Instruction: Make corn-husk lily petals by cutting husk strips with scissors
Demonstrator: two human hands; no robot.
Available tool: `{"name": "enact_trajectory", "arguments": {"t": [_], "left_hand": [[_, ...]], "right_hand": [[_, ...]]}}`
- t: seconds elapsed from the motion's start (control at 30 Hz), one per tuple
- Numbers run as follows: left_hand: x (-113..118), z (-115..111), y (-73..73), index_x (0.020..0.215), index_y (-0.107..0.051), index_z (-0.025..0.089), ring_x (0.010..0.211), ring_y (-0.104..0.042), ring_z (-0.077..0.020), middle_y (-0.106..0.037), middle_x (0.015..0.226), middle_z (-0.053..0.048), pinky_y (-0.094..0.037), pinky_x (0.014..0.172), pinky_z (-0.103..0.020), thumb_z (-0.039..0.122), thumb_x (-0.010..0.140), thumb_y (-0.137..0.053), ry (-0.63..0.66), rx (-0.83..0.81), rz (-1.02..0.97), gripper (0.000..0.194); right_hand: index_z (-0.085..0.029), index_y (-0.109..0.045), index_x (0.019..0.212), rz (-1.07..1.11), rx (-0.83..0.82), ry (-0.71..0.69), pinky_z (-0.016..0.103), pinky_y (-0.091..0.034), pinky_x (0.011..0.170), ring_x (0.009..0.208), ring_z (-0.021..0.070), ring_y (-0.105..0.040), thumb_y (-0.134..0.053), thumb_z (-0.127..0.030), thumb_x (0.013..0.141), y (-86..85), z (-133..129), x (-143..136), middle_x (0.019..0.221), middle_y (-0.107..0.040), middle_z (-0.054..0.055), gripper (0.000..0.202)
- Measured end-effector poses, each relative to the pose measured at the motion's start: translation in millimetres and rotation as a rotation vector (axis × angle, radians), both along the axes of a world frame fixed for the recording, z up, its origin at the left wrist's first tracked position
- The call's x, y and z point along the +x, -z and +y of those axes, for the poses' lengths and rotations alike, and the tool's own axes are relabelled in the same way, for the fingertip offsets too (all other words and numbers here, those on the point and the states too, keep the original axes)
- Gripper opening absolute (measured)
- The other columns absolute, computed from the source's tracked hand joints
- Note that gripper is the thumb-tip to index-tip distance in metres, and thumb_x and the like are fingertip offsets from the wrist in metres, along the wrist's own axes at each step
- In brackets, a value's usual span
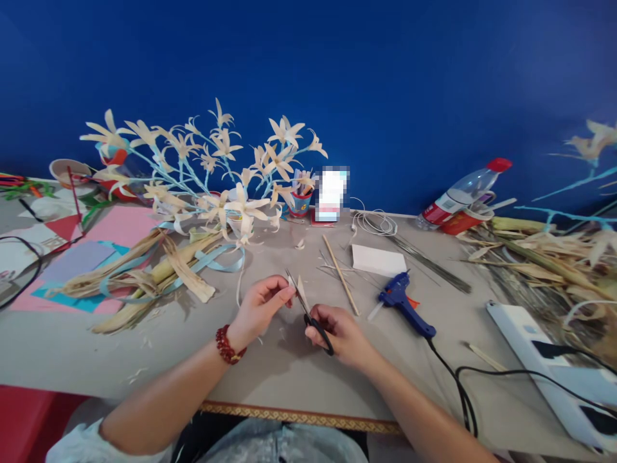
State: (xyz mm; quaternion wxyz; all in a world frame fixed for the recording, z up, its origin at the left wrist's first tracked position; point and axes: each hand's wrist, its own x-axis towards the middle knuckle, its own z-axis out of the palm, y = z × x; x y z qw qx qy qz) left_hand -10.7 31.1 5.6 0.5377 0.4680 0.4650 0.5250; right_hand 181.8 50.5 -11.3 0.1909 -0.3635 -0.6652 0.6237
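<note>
My right hand (pixel 332 331) is closed around the black handles of a pair of scissors (pixel 322 334), whose blades point up and left over the middle of the table. My left hand (pixel 264 307), with a red bead bracelet (pixel 226 345) at the wrist, pinches with thumb and fingertips beside the blades. What it pinches is too small to make out. A pale pointed strip (pixel 303 292) shows just right of the blades. Beyond my hands stand cream flowers (pixel 248 206) on light blue stems.
A blue glue gun (pixel 402 303) lies right of my hands, near a wooden stick (pixel 341 275) and thin wires (pixel 434 265). Farther right are a white power strip (pixel 525 360) and a bottle (pixel 456 196). Dried husks (pixel 190 276) lie left.
</note>
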Motion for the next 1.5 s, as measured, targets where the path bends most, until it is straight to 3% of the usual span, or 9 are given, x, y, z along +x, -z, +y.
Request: {"name": "enact_trajectory", "arguments": {"t": [0.53, 0.87, 1.1, 1.5], "left_hand": [[-3.6, 2.0, 1.1, 0.069, -0.058, 0.015, 0.065, -0.051, -0.0121, -0.056, 0.066, 0.000, -0.039, 0.066, -0.024, 0.034, 0.085, -0.058, 0.047, 0.020, 0.012, 0.025], [-3.9, 3.3, 3.8, 0.070, -0.061, 0.015, 0.067, -0.053, -0.0126, -0.059, 0.067, -0.001, -0.040, 0.068, -0.025, 0.029, 0.086, -0.058, 0.068, 0.044, -0.073, 0.021], [-4.8, 1.8, 2.6, 0.067, -0.057, 0.016, 0.066, -0.052, -0.0133, -0.057, 0.065, -0.001, -0.040, 0.068, -0.026, 0.033, 0.084, -0.059, 0.088, 0.025, -0.086, 0.025], [-8.1, 0.6, 2.6, 0.065, -0.051, 0.016, 0.057, -0.051, -0.0102, -0.059, 0.064, 0.000, -0.039, 0.059, -0.023, 0.036, 0.080, -0.063, 0.232, -0.074, -0.110, 0.027]], "right_hand": [[-0.019, -0.041, 0.063, 0.019, 0.009, -0.001, 0.021, -0.020, 0.044, 0.049, 0.0080, -0.031, -0.063, -0.060, 0.074, 3.7, 1.9, 1.6, 0.054, -0.037, -0.006, 0.048], [-0.020, -0.043, 0.063, 0.060, -0.091, 0.003, 0.020, -0.024, 0.041, 0.043, 0.0073, -0.035, -0.063, -0.067, 0.070, -1.3, 2.0, 0.4, 0.051, -0.048, -0.005, 0.051], [-0.020, -0.041, 0.062, 0.051, -0.065, 0.050, 0.020, -0.024, 0.042, 0.044, 0.0076, -0.036, -0.064, -0.067, 0.069, -0.2, 7.3, 5.5, 0.050, -0.047, -0.005, 0.052], [-0.017, -0.048, 0.071, 0.091, -0.137, -0.118, 0.021, -0.027, 0.048, 0.052, 0.0085, -0.040, -0.064, -0.069, 0.067, -12.0, 9.1, 12.2, 0.061, -0.051, -0.002, 0.054]]}}
